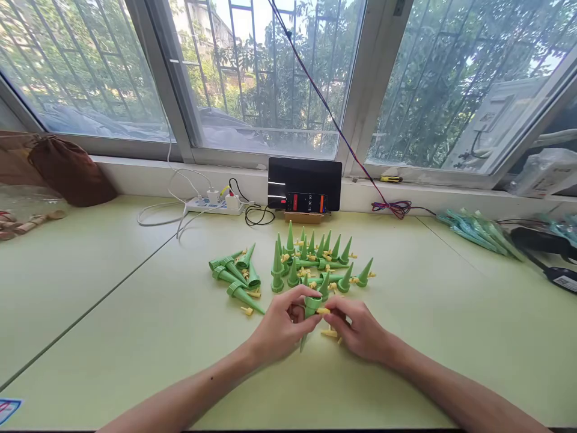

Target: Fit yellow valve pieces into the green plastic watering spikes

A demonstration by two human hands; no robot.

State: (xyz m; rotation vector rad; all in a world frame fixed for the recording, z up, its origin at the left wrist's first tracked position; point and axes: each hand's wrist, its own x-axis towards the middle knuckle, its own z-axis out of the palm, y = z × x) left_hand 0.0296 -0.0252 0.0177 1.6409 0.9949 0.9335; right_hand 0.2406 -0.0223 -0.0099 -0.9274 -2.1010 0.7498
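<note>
My left hand [286, 316] grips a green plastic watering spike [312, 305], its wide end up and its point angled down toward the table. Between the thumb and fingers of my right hand [360, 328] is a small yellow valve [323, 311], held against the side of that spike. Whether the valve sits in the spike's hole cannot be made out. Below my right fingers lie loose yellow valves [330, 332]. Just beyond my hands stand several green spikes [345, 279] with yellow valves on them, and a few lie on their sides.
Left of my hands is a pile of green spikes [234, 273] with yellow pieces. Farther back, a phone [307, 203] showing a timer leans on a dark tablet [305, 168]. A power strip [216, 205] with cables is at back left. Bagged bluish pieces [478, 231] lie right.
</note>
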